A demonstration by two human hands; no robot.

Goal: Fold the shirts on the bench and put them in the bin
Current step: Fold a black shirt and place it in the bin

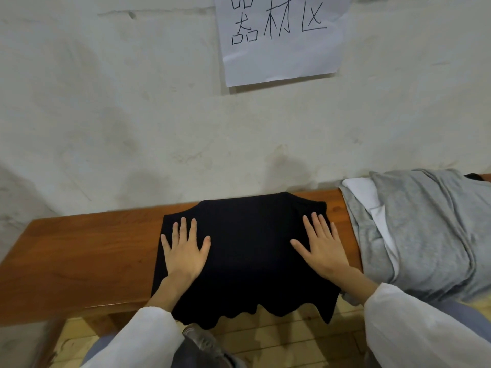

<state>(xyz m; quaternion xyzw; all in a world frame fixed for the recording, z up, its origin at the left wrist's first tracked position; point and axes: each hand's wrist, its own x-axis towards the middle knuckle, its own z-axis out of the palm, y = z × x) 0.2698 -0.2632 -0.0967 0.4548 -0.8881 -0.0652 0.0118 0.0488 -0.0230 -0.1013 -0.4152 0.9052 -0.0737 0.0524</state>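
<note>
A black shirt (pixel 247 251) lies spread flat across the middle of the brown wooden worktop (pixel 93 248), folded to a rough rectangle. Its far edge reaches the back edge by the wall, and its wavy hem hangs over the front edge. At the right end a grey garment (pixel 425 229) lies crumpled in a heap, with a white garment (pixel 364 192) showing between its folds.

Dim, soft shadows, wide-angle bend, maybe slight blur
</note>
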